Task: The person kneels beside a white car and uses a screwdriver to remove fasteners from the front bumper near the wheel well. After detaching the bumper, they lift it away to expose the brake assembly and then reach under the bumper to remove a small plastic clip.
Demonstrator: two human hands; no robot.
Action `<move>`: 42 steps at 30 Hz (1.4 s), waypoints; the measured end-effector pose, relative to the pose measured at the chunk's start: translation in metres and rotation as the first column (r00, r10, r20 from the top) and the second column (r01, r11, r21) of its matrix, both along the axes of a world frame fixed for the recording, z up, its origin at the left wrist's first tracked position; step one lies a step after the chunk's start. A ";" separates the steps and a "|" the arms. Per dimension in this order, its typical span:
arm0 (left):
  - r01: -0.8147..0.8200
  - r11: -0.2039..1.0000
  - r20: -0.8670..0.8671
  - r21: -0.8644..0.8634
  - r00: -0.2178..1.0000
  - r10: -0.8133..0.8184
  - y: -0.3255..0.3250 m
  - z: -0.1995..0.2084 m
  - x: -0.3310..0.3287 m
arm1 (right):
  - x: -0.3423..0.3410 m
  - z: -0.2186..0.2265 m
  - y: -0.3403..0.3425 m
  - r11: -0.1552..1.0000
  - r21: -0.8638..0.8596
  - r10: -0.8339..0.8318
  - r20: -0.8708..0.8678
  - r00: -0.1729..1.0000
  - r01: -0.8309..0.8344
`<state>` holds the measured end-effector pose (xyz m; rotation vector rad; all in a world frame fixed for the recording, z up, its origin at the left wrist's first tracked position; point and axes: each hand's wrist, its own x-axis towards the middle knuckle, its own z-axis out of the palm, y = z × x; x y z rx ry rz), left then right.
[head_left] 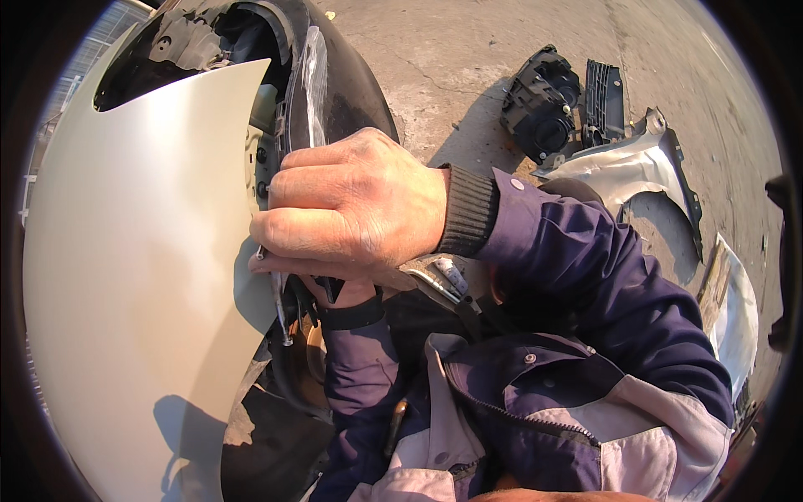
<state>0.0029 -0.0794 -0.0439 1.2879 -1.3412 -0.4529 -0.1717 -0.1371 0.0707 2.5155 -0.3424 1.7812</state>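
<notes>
Purple sleeves (577, 234) lead to a right hand (355, 205) pinching a small metal piece (261, 251) beside a cream car body panel (125, 251), and a left hand (351, 293) beneath, too hidden to tell its grip, while a black headlight housing (539, 113) lies farther off on concrete (711, 109).

A: Where is there room to pass?
B: Over the broad face of the pale panel (134, 217), and across the bare ground (443, 50) between the black bumper (355, 84) and the car light (542, 105).
A: Along the panel's edge?
B: Tight: 2 hands crowd it, the right hand (355, 201) in front and the left hand (345, 291) partly hidden below. A thin metal rod (283, 311) stands there too.
A: From the right?
B: The right sleeve (577, 226) bars that side.
</notes>
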 end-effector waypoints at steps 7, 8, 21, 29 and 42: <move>-0.079 0.987 0.662 0.140 0.748 -0.034 0.009 -0.008 -0.001 | -0.001 0.012 -0.012 1.000 -0.025 0.001 -0.020 1.000 -0.002; -0.029 0.990 0.605 0.136 0.794 -0.060 0.005 -0.007 0.000 | -0.001 0.014 -0.014 1.000 -0.029 0.001 -0.032 0.999 -0.002; 0.125 0.991 -0.348 0.044 0.932 -0.102 -0.016 -0.001 -0.015 | 0.011 0.027 -0.037 0.999 0.041 -0.023 0.017 1.000 0.022; 0.168 0.986 -0.648 -0.022 0.748 -0.142 -0.017 0.006 -0.027 | 0.014 0.033 -0.034 0.992 -0.008 -0.129 -0.039 0.991 0.129; -0.057 0.995 0.296 -0.077 0.952 0.078 -0.006 0.033 -0.027 | 0.015 0.035 -0.046 0.944 -0.222 -0.237 0.051 0.970 0.242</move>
